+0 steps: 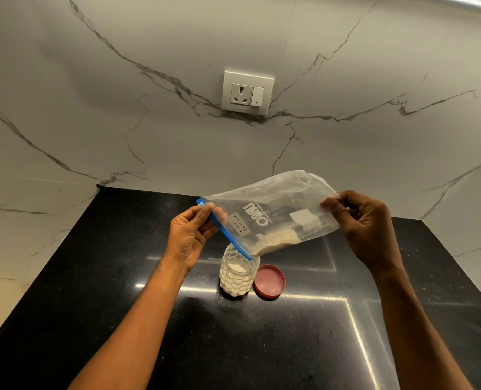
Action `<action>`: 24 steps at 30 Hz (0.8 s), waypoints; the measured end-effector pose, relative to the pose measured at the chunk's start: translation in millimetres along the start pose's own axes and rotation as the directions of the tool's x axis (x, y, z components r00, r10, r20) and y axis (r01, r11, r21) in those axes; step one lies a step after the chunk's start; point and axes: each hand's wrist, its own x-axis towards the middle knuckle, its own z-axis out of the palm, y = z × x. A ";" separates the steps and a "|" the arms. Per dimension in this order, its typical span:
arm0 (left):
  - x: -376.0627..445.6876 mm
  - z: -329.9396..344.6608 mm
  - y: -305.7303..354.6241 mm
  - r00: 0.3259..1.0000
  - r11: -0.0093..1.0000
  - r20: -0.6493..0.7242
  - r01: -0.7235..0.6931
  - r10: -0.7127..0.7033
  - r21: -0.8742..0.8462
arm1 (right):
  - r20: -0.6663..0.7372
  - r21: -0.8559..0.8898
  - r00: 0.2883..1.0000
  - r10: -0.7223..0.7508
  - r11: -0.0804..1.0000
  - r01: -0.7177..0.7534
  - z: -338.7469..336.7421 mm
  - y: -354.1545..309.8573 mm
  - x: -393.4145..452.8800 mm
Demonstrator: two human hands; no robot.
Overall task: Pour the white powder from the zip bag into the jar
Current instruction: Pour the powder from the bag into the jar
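Tilting over jar, zip bag between both hands' fingers.

White marble walls with grey veins fill the upper frame. A white socket and switch plate sits at upper centre. Below, a glossy black countertop reflects strip lights.

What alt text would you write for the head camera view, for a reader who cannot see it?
Two bare hands tilt a clear plastic zip bag with a blue seal strip over an open clear plastic jar, white powder gathered at its lower corner. The left hand grips the seal end, the right hand the raised bottom. A red round lid lies beside the jar on the black countertop.
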 end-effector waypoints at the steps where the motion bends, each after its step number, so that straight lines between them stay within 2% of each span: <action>1: 0.3 -0.1 -0.2 1.000 1.000 -0.002 -0.001 0.001 0.001 | 0.000 0.003 1.000 0.001 1.000 -0.001 0.0 0.3 0.0; 24: 1.7 -0.5 -0.3 1.000 1.000 -0.020 -0.002 0.002 0.005 | -0.010 0.015 1.000 0.004 1.000 -0.003 1.6 1.2 2.5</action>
